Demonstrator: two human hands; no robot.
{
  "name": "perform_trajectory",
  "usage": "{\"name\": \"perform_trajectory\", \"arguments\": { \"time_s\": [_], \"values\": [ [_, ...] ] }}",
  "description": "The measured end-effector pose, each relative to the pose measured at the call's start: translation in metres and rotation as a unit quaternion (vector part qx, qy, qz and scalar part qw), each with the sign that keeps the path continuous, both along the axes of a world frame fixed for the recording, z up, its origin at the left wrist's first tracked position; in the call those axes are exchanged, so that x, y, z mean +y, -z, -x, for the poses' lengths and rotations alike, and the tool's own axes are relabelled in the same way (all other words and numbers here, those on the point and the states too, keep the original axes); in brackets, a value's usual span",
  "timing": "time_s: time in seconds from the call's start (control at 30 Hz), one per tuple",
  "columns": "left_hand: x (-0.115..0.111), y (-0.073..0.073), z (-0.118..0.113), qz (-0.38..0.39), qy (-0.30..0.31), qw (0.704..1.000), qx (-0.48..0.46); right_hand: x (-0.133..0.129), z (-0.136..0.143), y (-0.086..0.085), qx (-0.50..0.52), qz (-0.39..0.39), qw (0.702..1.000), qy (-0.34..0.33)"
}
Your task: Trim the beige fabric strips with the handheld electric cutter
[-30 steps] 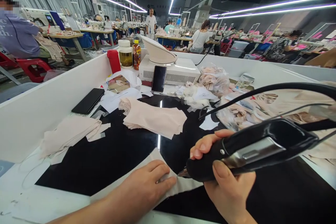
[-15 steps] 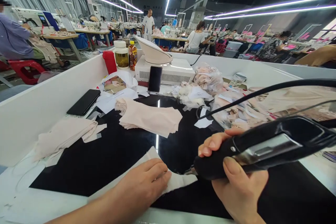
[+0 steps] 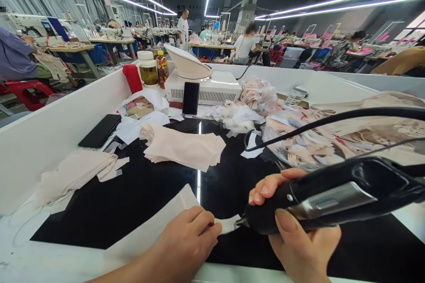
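My right hand (image 3: 300, 234) is wrapped round a black corded electric fabric cutter (image 3: 332, 199) with a silver panel on its side. The cutter's small metal tip touches the right end of a pale fabric piece (image 3: 159, 216), at the narrow strip. My left hand (image 3: 189, 239) lies on that fabric, fingers closed and pinching it near the strip; the part under the hand is hidden. Beyond it, a stack of light pink cut fabric pieces (image 3: 186, 146) rests on the black work surface (image 3: 139, 185). Another folded fabric pile (image 3: 76, 174) lies at the left.
A black cable (image 3: 318, 121) arches over plastic bags of fabric scraps (image 3: 299, 137) at the right. At the back stand a white machine (image 3: 204, 88), an upright phone (image 3: 191, 98), a jar (image 3: 148, 70) and a red cup (image 3: 132, 78). A black phone (image 3: 100, 131) lies by the left wall.
The cutter's tip now meets the strip's end, and the strip reaches less far right past my left hand. My left hand has shifted slightly right. The whole view has moved a little.
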State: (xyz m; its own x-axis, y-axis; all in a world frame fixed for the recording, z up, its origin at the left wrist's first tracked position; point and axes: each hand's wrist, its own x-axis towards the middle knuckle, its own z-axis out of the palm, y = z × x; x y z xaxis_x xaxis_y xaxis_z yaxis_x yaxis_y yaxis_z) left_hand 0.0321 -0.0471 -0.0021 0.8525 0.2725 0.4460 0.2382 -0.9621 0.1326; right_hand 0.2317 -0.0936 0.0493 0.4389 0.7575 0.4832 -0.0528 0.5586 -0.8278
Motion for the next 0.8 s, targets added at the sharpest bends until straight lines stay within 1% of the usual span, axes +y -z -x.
{"name": "perform_trajectory", "arguments": {
  "time_s": [0.17, 0.3, 0.43, 0.53, 0.63, 0.8],
  "values": [
    [-0.003, -0.005, 0.002, 0.003, -0.005, 1.000, -0.022, 0.001, 0.001, -0.002, 0.006, 0.003, 1.000, -0.003],
    [-0.003, 0.001, 0.002, -0.009, -0.009, 1.000, -0.020, 0.005, 0.007, -0.006, 0.023, -0.010, 1.000, -0.013],
    [-0.003, 0.007, 0.002, -0.030, -0.017, 0.999, -0.020, 0.011, 0.013, -0.006, 0.029, -0.016, 0.999, -0.030],
    [-0.004, 0.007, 0.001, -0.045, -0.020, 0.998, -0.037, 0.012, 0.015, -0.004, 0.028, -0.015, 0.999, -0.039],
    [-0.005, 0.006, 0.000, -0.045, -0.021, 0.998, -0.043, 0.012, 0.016, -0.002, 0.023, -0.018, 0.999, -0.044],
    [-0.006, 0.007, 0.000, -0.051, -0.031, 0.998, -0.036, 0.012, 0.019, -0.005, 0.014, -0.012, 0.999, -0.042]
  ]
}}
